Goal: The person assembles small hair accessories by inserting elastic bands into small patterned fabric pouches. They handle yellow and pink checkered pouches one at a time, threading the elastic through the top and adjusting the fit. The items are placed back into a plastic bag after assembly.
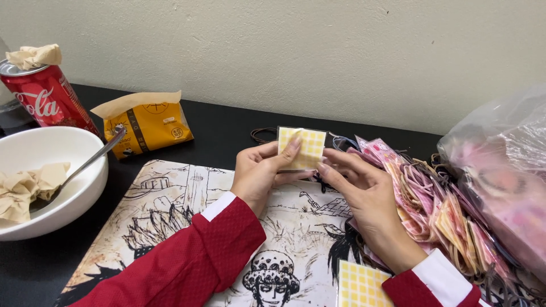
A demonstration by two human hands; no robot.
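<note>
Together, both hands (310,176) pinch the yellow sticker sheet's (304,146) edges above the mat (170,199).

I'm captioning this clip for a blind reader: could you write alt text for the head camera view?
Two hands in red sleeves, left hand and right hand, hold a small yellow checked sticker sheet above an illustrated black-and-white mat on a black table. A pile of pink packaged hair ties lies to the right; a white bowl with a spoon sits to the left.

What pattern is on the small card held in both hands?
The small card shows a yellow-and-white checked grid, seen best in the head view.
</note>
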